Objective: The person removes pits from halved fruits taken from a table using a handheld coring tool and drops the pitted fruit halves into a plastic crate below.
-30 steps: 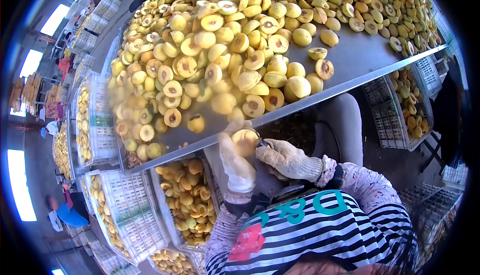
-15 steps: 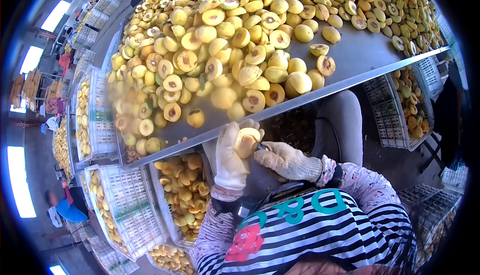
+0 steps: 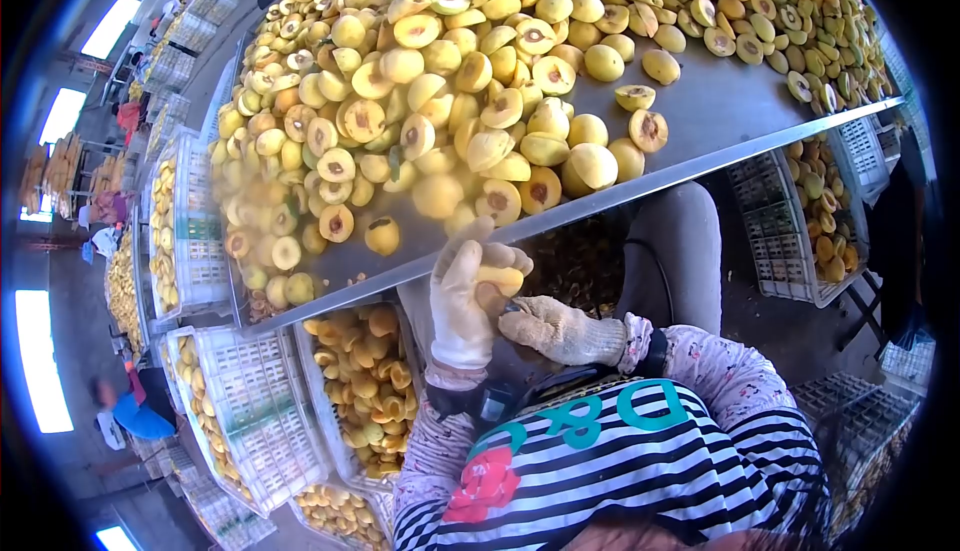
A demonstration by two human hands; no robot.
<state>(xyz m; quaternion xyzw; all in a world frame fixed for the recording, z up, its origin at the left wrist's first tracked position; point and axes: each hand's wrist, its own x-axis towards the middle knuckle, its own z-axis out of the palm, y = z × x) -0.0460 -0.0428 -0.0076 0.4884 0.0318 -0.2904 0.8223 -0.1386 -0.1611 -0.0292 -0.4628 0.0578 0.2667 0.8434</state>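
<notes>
My left hand (image 3: pixel 460 301), in a pale glove, holds a yellow fruit half (image 3: pixel 499 280) below the metal table's edge (image 3: pixel 590 206). The fruit is tilted, with its brownish side partly in view. Close against it on the right, my gloved right hand (image 3: pixel 562 330) has its fingers closed round a small dark tool (image 3: pixel 512 307), mostly hidden by the glove. Beyond both hands, a large heap of halved yellow fruit (image 3: pixel 430 81) covers much of the table, many halves with brown centres facing up.
Below the table at left stands a crate of fruit pieces (image 3: pixel 365 381), beside a white crate (image 3: pixel 255 411). Another fruit crate (image 3: pixel 790 221) is under the table at right. A person in blue (image 3: pixel 145 416) is at far left.
The fruit half in my left hand has turned from facing up to a tilted, more edge-on position. My right hand has shifted slightly left and down. The view has moved a little.
</notes>
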